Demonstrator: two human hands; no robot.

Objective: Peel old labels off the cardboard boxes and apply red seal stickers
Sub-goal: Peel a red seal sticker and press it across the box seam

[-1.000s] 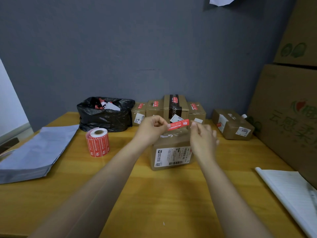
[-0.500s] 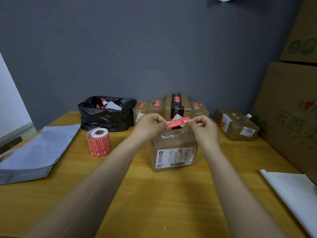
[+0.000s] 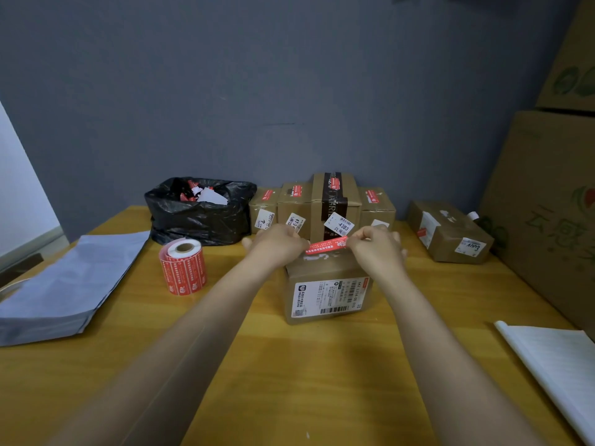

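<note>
Thumb and fingers of the right hand pinch one end of the red seal sticker, and the left hand pinches the other. The strip is stretched just above the top of the cardboard box on the desk. If one end lands first, it may set crooked or wrinkle. If it goes slack, the glue could fold onto itself or cling to a fingertip. The hands cover most of the box top, so the strip seems clear of it, though I cannot be sure. The old label remains on the near face.
</note>
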